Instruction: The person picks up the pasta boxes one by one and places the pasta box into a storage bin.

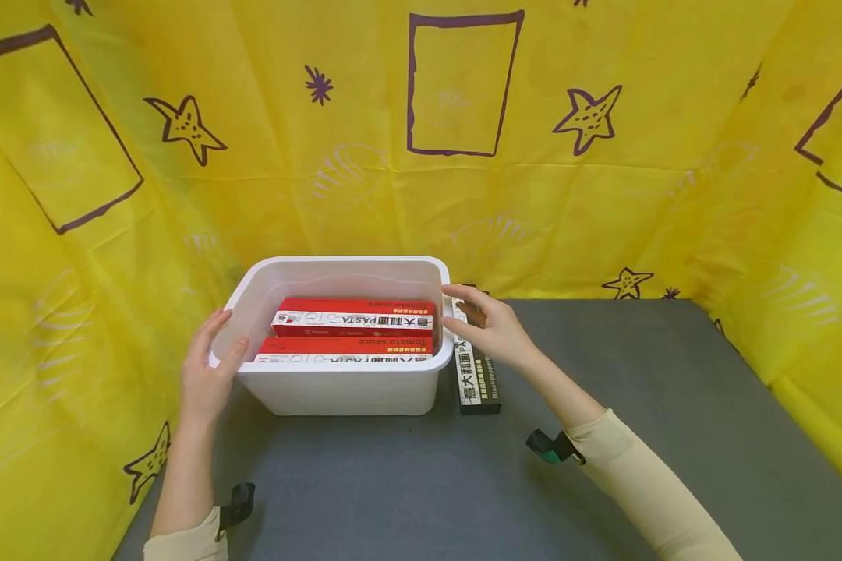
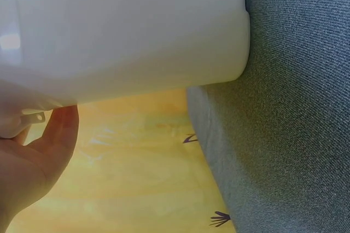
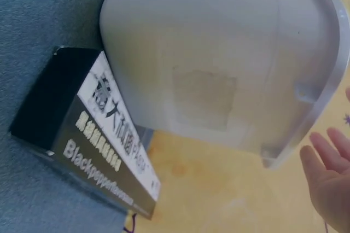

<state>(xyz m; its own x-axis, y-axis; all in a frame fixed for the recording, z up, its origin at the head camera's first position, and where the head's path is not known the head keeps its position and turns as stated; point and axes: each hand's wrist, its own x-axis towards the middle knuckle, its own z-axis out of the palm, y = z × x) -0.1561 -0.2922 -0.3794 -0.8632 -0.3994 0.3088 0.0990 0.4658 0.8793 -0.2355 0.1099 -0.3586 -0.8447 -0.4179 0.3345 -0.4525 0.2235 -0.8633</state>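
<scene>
A white plastic bin (image 1: 344, 391) stands on the dark grey table. Inside it lie two red pasta boxes, a rear one (image 1: 354, 319) and a front one (image 1: 344, 347) partly hidden by the near rim. My left hand (image 1: 209, 374) grips the bin's left rim; in the left wrist view its fingers (image 2: 63, 126) reach under the rim. At the right rim is my right hand (image 1: 487, 327), its fingers extended; the right wrist view shows the fingertips (image 3: 314, 164) close beside the rim. Below that hand, a black pasta box (image 1: 479, 382) lies next to the bin.
Yellow cloth (image 1: 365, 195) printed with stars and frames hangs behind and at both sides. The grey table (image 1: 638, 389) extends to the right and toward me. A dark band is on each wrist, the left one (image 1: 237, 505) and the right one (image 1: 554, 447).
</scene>
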